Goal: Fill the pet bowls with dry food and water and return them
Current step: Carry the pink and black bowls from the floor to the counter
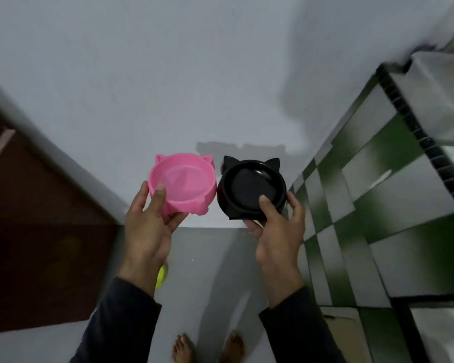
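The person stood barefoot and held 2 cat-eared pet bowls out in front, 1 in each hand. The left hand (148, 226) gripped the pink bowl (182, 183) at its near edge, thumb hooked over the rim into the hollow and the other fingers curled beneath the base. The right hand (275, 231) held the black bowl (252, 188) the same way, thumb resting inside the near rim and fingers wrapped around the outer wall. That grip probably served to keep each bowl level and steady with only 1 hand, since neither hand was free to support the other's load.

The bowls sat side by side, close together and possibly just touching at their nearest sides, ears pointing away from the person. Both looked empty; no kibble showed in either, and whether the pink one held a film of water could not be told. Holding them apart, 1 per hand, likely made sense because each was meant for a different filling.

To the right of the right hand ran a green and white tiled wall (378, 205) below a ledge. To the left of the left hand stood a brown door (37, 218). Below the left wrist, a small yellow object (161, 277) lay on the grey floor (207, 271), partly hidden by the forearm. The task seemed at an early stage, with filling not yet done.
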### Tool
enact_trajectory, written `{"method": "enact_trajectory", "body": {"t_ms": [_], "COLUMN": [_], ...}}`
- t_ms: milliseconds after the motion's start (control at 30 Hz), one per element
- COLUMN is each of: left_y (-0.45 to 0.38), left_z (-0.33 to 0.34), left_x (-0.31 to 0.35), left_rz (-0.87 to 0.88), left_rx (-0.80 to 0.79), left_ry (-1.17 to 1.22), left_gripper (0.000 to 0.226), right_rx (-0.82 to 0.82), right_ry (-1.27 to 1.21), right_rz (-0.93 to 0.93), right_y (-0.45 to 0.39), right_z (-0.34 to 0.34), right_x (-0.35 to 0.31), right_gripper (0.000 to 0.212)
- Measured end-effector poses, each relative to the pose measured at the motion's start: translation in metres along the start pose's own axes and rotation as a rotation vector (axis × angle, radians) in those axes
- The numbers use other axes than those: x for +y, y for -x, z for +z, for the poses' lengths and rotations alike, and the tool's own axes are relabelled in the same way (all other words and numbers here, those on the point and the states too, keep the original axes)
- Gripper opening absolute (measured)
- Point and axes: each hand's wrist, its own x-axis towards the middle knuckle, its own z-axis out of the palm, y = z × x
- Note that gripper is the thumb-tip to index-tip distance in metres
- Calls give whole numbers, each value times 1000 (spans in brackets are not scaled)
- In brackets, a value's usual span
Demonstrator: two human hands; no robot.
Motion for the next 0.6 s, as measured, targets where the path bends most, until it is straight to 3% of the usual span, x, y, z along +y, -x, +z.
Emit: {"method": "enact_trajectory", "body": {"t_ms": [600], "left_y": [64], "left_z": [107], "left_x": [73], "left_rz": [88], "left_rx": [-256], "left_ry": [111], "left_gripper": [59], "right_rx": [-87], "right_ry": [-208], "right_rz": [-264], "right_y": [58], "right_z": [3], "right_x": [-139], "right_gripper": [51]}}
